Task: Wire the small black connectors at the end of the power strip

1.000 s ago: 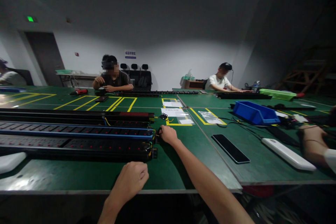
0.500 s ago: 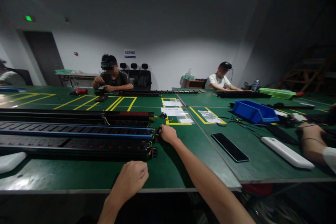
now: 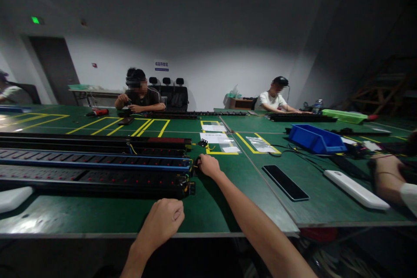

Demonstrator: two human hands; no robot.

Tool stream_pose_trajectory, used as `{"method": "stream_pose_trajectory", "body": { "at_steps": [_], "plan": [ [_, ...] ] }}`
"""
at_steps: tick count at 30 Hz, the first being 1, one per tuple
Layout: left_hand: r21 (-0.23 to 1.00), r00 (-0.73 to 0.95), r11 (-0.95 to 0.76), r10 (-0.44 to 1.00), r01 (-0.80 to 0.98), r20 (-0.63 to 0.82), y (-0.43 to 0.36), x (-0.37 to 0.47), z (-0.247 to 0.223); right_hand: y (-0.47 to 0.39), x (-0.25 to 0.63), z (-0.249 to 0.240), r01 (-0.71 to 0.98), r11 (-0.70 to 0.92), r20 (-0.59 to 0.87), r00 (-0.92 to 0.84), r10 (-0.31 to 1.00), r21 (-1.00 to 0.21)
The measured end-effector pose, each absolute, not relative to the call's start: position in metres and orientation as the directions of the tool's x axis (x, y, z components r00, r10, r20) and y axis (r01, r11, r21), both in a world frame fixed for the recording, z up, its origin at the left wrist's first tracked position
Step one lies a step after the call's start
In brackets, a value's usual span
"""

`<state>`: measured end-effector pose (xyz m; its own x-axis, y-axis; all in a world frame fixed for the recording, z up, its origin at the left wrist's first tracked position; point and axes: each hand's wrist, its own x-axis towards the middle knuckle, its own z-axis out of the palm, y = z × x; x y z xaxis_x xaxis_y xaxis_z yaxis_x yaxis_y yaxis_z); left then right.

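Note:
My right hand [image 3: 208, 165] is closed around a small dark part at the right end of the long black strips [image 3: 114, 163], which lie side by side with red dots and a blue edge. What exactly the fingers grip is too small to make out. My left hand [image 3: 166, 217] rests as a fist near the table's front edge, below the strips' end; nothing shows in it. Yellow wires and a black end piece [image 3: 192, 188] stick out at the nearest strip's end. A small black bracket [image 3: 203, 143] with a yellow wire lies beyond my right hand.
On the green table [image 3: 234, 195] are a black phone [image 3: 285, 182], a white device [image 3: 355, 190], a blue bin [image 3: 316, 139] and a white object [image 3: 14, 199] at left. Another person's hand [image 3: 387, 169] is at right. Two people sit across the table.

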<state>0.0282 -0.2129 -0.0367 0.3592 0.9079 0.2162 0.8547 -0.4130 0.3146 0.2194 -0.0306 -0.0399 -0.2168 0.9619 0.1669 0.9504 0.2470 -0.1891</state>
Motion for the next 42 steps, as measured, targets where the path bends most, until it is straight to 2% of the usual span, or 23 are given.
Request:
{"method": "stream_pose_trajectory", "body": {
  "at_steps": [42],
  "plan": [
    [0.326,0.354,-0.416,0.906,0.849,0.233,-0.214,0.0285,-0.0373,-0.0308,0.2199,-0.0391,0.95,0.245,0.162,-0.216,0.963,-0.192]
  ]
}}
